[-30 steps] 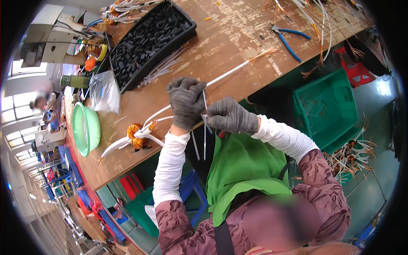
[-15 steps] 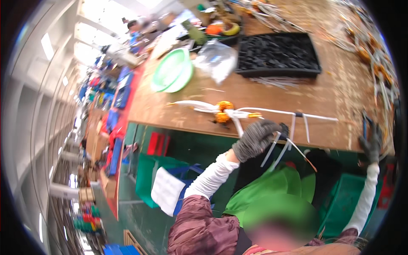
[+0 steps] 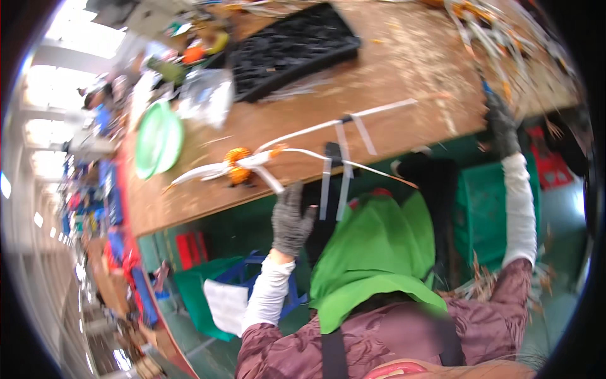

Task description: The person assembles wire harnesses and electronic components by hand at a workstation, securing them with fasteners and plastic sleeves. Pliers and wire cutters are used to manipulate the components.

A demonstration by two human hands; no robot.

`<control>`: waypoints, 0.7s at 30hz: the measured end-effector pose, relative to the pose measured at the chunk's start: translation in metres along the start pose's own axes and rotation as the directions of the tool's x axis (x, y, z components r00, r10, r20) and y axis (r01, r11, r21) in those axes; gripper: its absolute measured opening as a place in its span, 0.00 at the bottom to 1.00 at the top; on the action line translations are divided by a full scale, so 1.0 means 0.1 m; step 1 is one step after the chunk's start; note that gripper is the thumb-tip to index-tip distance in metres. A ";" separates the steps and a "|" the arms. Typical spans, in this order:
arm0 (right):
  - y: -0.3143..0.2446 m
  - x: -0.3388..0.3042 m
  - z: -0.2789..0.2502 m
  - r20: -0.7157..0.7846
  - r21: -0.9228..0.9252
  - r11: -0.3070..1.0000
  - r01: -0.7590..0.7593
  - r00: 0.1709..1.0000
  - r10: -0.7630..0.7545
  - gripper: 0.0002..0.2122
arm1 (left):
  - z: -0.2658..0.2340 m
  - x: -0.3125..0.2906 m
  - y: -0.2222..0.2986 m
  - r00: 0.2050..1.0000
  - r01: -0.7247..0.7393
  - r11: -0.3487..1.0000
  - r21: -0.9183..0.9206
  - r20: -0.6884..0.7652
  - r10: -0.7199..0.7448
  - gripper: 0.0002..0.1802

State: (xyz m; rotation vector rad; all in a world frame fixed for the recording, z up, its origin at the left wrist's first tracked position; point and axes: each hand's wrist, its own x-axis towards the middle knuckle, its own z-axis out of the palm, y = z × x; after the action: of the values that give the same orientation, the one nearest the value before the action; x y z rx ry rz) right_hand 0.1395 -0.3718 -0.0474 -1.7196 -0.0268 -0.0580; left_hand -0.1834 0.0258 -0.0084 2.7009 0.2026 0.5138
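A white-sleeved wire bundle with an orange coil (image 3: 238,165) lies along the table's near edge. White wires run right from it, one with a small black sleeve (image 3: 346,119) and white strips hanging off. Another black piece (image 3: 332,151) sits over the edge with more strips. My left hand (image 3: 293,221), in a grey knit glove, is at the edge just below a white strip's end, fingers extended and thumb apart; whether it touches the strip I cannot tell. Far to the right, my gloved right hand (image 3: 503,123) is closed on a blue-handled tool (image 3: 486,87), pointing at a wire pile.
A black tray (image 3: 290,54) of small black pieces stands at the back, beside a clear plastic bag (image 3: 208,95) and green bowls (image 3: 158,140). Tangled white and orange wires (image 3: 499,44) cover the far right. Green crates (image 3: 495,208) stand under the table.
The view has turned. My left hand has come away from the black piece and moved left, opening. My right hand with the tool has reached farther out toward the wire pile.
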 end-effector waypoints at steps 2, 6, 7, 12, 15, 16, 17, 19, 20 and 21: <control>-0.38 -0.24 -0.01 0.199 -0.087 0.989 -0.118 0.971 0.133 0.15 | 0.15 0.05 0.00 0.979 -0.187 0.975 0.118 -0.055 0.194 0.38; -0.67 -0.55 -0.03 0.284 -0.083 0.996 -0.046 0.957 0.068 0.16 | 0.34 0.49 0.26 0.937 -0.340 0.932 0.123 -0.039 0.347 0.47; -0.65 -0.59 0.00 0.300 -0.143 0.983 0.116 0.951 -0.069 0.17 | 0.39 0.60 0.32 0.936 -0.343 0.932 0.119 -0.042 0.350 0.47; -1.06 -0.64 0.52 0.513 -0.297 0.738 0.606 0.753 -0.412 0.21 | 0.53 1.14 0.67 0.913 -0.409 0.897 -0.170 -0.072 0.402 0.37; -1.13 -0.54 0.76 0.606 -0.481 0.290 0.827 0.553 -0.572 0.24 | 0.74 1.26 0.69 0.891 -0.448 0.886 -0.121 -0.144 0.431 0.27; -1.09 -0.49 0.84 0.654 -0.479 0.229 0.848 0.518 -0.551 0.25 | 0.73 1.24 0.70 0.897 -0.439 0.895 -0.083 -0.107 0.430 0.20; -1.05 -0.44 0.90 0.701 -0.471 0.167 0.866 0.482 -0.525 0.25 | 0.73 1.23 0.70 0.897 -0.438 0.895 -0.086 -0.107 0.429 0.20; -1.02 -0.37 1.00 0.741 -0.453 0.111 0.885 0.443 -0.506 0.26 | 0.71 1.20 0.67 0.918 -0.396 0.909 -0.128 -0.058 0.391 0.18; -0.99 -0.34 1.05 0.775 -0.400 0.071 0.914 0.378 -0.506 0.26 | 0.73 1.20 0.66 0.912 -0.406 0.908 -0.098 -0.094 0.398 0.17; -0.98 -0.31 1.09 0.806 -0.344 0.031 0.939 0.311 -0.504 0.26 | 0.74 1.19 0.64 0.914 -0.402 0.910 -0.097 -0.094 0.394 0.17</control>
State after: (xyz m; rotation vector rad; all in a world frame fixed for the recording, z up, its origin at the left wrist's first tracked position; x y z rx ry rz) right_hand 0.1058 -0.2486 0.0310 -2.3935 -1.6685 -0.5560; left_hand -0.0413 -0.0334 -0.0079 2.6147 -0.3603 0.7165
